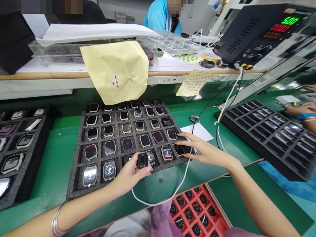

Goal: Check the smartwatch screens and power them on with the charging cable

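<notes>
A black foam tray [74,184] with a grid of pockets lies on the green bench, most pockets holding a smartwatch body. My left hand [129,176] is closed on a small black watch body [142,161], held over the tray's front row. My right hand [202,149] reaches in from the right, fingers stretched out and apart, fingertips touching a dark watch body [179,149] in the pocket at the tray's right edge. A lit watch [167,153] sits just left of it. A white cable [172,194] loops under my hands.
Another black tray [37,144] of watches lies at left, a long one [271,131] at right. A red tray [197,214] of round parts sits below the bench edge. A yellow envelope [116,70] hangs over the shelf. A power supply [259,33] stands back right. People sit behind; another person's hand [298,110] is far right.
</notes>
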{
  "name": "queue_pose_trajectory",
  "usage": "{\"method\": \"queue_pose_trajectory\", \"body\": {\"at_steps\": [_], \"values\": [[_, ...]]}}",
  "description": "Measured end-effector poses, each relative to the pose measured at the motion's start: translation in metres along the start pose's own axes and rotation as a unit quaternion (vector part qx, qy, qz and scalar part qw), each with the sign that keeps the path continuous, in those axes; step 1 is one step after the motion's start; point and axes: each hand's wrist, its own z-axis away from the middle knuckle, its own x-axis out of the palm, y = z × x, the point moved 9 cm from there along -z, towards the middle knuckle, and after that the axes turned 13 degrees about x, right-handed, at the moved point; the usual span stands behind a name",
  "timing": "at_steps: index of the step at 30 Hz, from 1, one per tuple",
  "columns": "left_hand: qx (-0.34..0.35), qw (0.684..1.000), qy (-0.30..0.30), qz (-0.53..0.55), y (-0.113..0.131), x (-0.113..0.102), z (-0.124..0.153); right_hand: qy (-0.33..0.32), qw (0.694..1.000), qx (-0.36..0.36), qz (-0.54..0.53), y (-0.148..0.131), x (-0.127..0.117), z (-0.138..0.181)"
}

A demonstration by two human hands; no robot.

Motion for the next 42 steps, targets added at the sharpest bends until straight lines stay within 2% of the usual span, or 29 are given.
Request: {"method": "queue_pose_trajectory", "body": {"at_steps": [7, 10, 13, 16, 19, 22, 25, 29, 35, 42], "values": [[0.017, 1.0, -0.005, 0.004, 0.002, 0.0, -0.004, 0.029, 0.998, 0.0, 0.059, -0.001, 0.008, -0.014], [0.018, 1.0, -0.011, -0.005, 0.002, -0.001, -0.004, 0.03, 0.999, 0.006, 0.029, 0.002, 0.004, -0.014], [0.022, 1.0, -0.019, -0.003, 0.001, -0.002, -0.003, 0.024, 0.998, 0.022, -0.049, -0.001, -0.006, -0.011], [0.028, 0.999, -0.031, 0.024, -0.001, -0.002, -0.003, 0.006, 0.989, 0.0, -0.145, -0.03, -0.012, -0.009], [0.037, 0.997, -0.034, 0.061, 0.001, -0.001, -0.003, -0.015, 0.982, -0.075, -0.175, -0.084, -0.005, -0.014], [0.053, 0.994, -0.031, 0.092, 0.005, -0.001, -0.005, 0.034, 0.979, -0.117, -0.162, -0.124, 0.004, -0.026], [0.056, 0.992, -0.02, 0.114, 0.009, -0.002, -0.006, 0.097, 0.978, -0.138, -0.125, -0.143, 0.014, -0.035], [0.041, 0.994, 0.019, 0.095, 0.008, -0.008, -0.007, 0.103, 0.978, -0.148, -0.101, -0.146, 0.024, -0.036], [0.02, 0.995, 0.06, 0.081, 0.005, -0.013, -0.006, 0.109, 0.98, -0.131, -0.102, -0.143, 0.022, -0.037], [0.022, 0.994, 0.055, 0.094, 0.012, -0.014, -0.004, 0.12, 0.971, -0.122, -0.167, -0.142, 0.027, -0.038]]}}
